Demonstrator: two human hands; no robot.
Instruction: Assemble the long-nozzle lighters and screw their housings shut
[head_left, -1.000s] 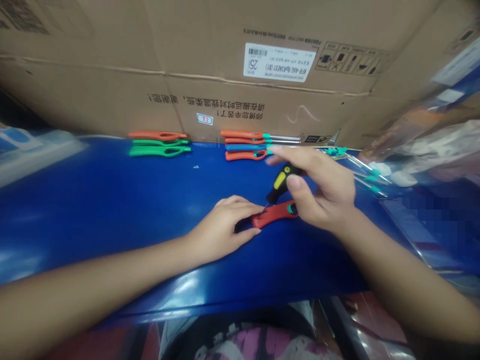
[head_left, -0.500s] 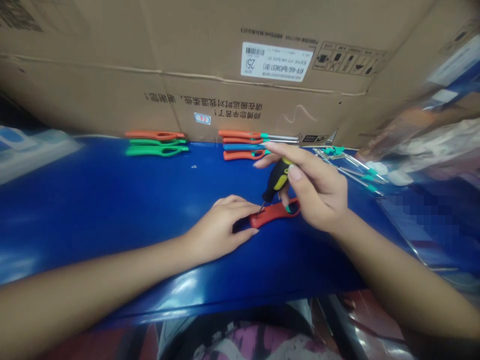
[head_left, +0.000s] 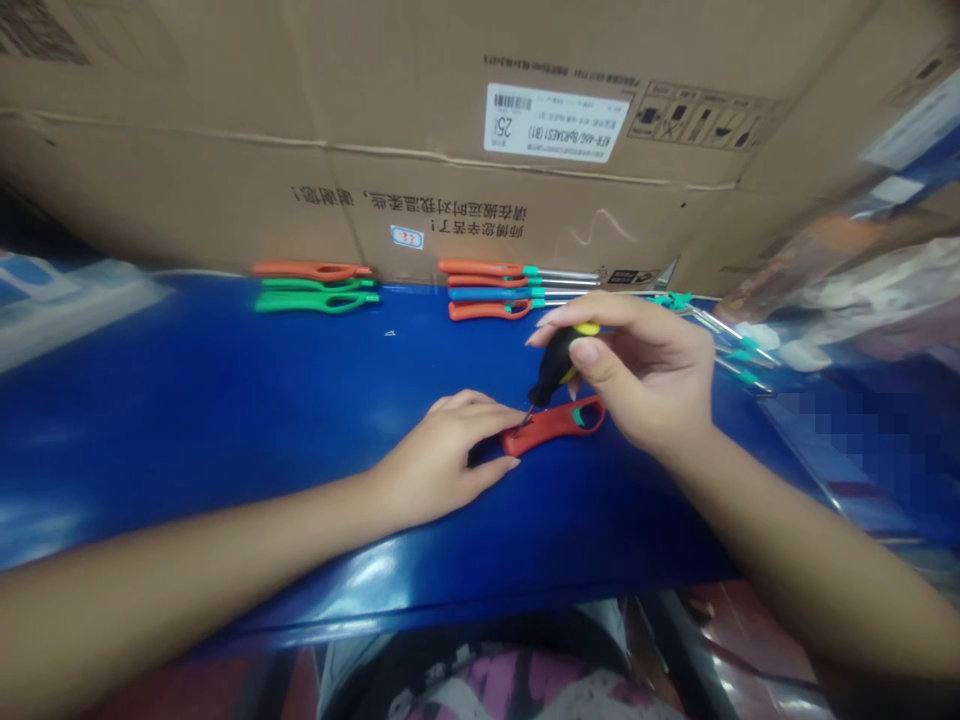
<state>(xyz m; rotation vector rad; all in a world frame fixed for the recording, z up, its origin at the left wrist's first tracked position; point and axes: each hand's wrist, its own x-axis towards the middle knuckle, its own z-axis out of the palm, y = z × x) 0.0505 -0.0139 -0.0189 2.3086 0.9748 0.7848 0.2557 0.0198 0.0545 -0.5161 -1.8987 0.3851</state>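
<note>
A red lighter handle (head_left: 553,428) with a green trigger in its loop lies flat on the blue table. My left hand (head_left: 457,450) grips its left end between thumb and fingers. My right hand (head_left: 645,375) is closed around a black and yellow screwdriver (head_left: 556,365), held tilted above the handle. The screwdriver's tip meets the handle near its left end, beside my left fingertips. Whether it sits in a screw is too small to tell.
Orange and blue lighters (head_left: 487,295) with metal tubes lie in a row by the cardboard box (head_left: 225,180). Green handles (head_left: 319,300) lie further left. Loose metal tubes (head_left: 731,335) with green parts are at the right. A tiny piece (head_left: 390,333) lies on the table.
My right hand has turned about the screwdriver and shifted slightly right, its fingers now higher on the grip. My left hand and the red handle stay nearly in place.
</note>
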